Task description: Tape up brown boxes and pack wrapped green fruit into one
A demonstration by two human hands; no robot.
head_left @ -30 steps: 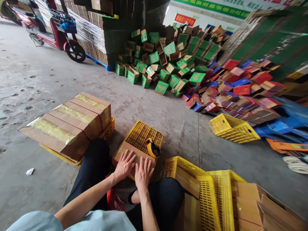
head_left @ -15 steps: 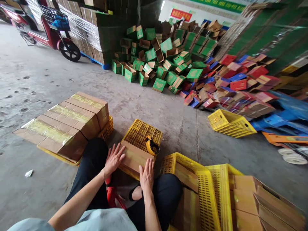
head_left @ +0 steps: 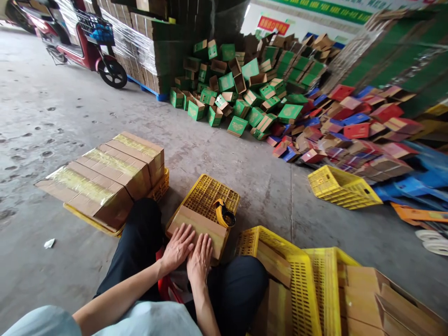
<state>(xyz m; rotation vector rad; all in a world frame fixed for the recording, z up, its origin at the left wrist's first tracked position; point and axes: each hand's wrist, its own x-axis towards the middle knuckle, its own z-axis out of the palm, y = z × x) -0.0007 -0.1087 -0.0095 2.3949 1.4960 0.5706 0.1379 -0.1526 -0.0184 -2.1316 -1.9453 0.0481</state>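
In the head view a small brown cardboard box [head_left: 203, 221] lies on an upturned yellow plastic crate [head_left: 198, 196] in front of my knees. My left hand [head_left: 180, 245] rests flat on the box's near side, fingers extended. Beside it, almost touching, my right hand [head_left: 200, 259] also lies flat on the box, fingers stretched forward. Neither hand grips anything. A yellow-and-black tape dispenser [head_left: 224, 214] stands on the crate just beyond the box's right end.
Taped cartons [head_left: 105, 172] fill a crate at my left. Yellow crates [head_left: 304, 289] with brown boxes stand at my right. Farther off are another yellow crate [head_left: 343, 186], heaped green boxes [head_left: 238, 109], red and blue boxes [head_left: 353, 130], and a red scooter [head_left: 80, 46].
My hands have come together from the box's two ends to the middle of its near side. The view has shifted slightly, moving the surroundings a little to the right.
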